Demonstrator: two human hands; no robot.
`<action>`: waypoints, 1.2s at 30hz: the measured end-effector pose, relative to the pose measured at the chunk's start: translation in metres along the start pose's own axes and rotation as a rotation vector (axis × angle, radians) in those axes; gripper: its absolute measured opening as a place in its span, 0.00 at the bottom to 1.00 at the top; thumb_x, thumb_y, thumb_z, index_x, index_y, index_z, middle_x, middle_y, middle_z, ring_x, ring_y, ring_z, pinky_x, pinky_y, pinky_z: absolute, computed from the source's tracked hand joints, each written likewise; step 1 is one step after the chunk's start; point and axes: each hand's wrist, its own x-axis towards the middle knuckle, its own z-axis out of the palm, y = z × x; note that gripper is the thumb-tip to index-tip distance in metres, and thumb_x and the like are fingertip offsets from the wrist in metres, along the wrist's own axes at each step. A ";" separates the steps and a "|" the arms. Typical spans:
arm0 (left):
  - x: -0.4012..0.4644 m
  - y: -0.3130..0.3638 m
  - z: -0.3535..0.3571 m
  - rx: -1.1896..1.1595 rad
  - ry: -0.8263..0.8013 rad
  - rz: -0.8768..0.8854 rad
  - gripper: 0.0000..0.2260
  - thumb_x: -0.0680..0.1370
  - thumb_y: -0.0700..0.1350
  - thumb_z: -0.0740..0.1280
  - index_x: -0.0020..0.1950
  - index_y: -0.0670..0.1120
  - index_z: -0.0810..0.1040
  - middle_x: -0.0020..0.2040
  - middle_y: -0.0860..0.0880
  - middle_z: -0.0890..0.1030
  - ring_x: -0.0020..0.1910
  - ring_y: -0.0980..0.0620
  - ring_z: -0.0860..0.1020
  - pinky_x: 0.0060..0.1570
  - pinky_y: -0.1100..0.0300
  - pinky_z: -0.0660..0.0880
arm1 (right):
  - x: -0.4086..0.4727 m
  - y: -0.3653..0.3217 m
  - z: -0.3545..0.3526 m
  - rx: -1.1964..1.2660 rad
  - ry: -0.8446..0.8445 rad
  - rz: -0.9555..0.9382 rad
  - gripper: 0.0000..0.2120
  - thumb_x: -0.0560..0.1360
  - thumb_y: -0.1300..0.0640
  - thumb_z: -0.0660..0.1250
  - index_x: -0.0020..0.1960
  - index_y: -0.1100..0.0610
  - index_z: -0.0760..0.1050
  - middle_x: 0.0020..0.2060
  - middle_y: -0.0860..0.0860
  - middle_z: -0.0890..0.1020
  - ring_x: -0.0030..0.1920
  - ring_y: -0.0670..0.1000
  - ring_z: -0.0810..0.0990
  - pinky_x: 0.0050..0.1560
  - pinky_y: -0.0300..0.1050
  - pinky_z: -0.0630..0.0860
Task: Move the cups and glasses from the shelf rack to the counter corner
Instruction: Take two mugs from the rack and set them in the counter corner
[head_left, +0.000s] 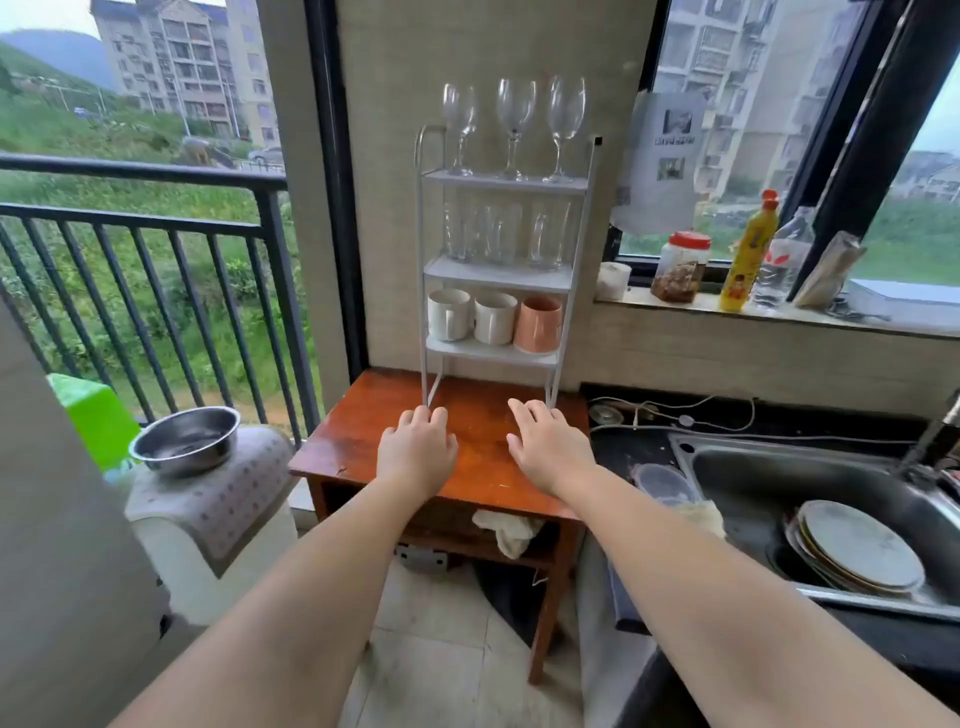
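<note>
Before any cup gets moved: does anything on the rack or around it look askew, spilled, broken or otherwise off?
Nothing stands out. The shelf rack stands upright on the wooden table, with three wine glasses on top, tumblers in the middle and three cups below, all upright. Both hands are empty.

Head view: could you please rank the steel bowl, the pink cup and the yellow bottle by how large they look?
1. Steel bowl, though it is nearest the camera.
2. Yellow bottle.
3. Pink cup.

Left hand (415, 449) and right hand (548, 447) extended (palms down, fingers relaxed).
</note>
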 end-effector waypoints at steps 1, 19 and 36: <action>0.017 -0.005 0.004 -0.016 0.002 0.004 0.15 0.81 0.50 0.54 0.65 0.46 0.69 0.65 0.45 0.74 0.65 0.45 0.70 0.59 0.51 0.70 | 0.015 0.002 0.002 0.022 -0.005 0.026 0.25 0.82 0.49 0.52 0.77 0.52 0.53 0.73 0.53 0.64 0.70 0.57 0.66 0.60 0.52 0.73; 0.298 0.023 0.087 -0.661 -0.228 -0.124 0.25 0.81 0.50 0.57 0.77 0.44 0.57 0.76 0.44 0.63 0.74 0.44 0.65 0.69 0.51 0.66 | 0.256 0.082 0.049 0.648 0.045 0.522 0.32 0.80 0.53 0.59 0.78 0.58 0.49 0.76 0.58 0.59 0.73 0.59 0.66 0.69 0.51 0.67; 0.356 0.037 0.119 -1.256 -0.214 -0.381 0.18 0.83 0.50 0.52 0.45 0.40 0.74 0.33 0.47 0.71 0.35 0.51 0.72 0.57 0.45 0.76 | 0.313 0.091 0.060 0.984 0.426 0.865 0.14 0.82 0.57 0.57 0.62 0.64 0.71 0.58 0.60 0.80 0.61 0.60 0.78 0.61 0.51 0.75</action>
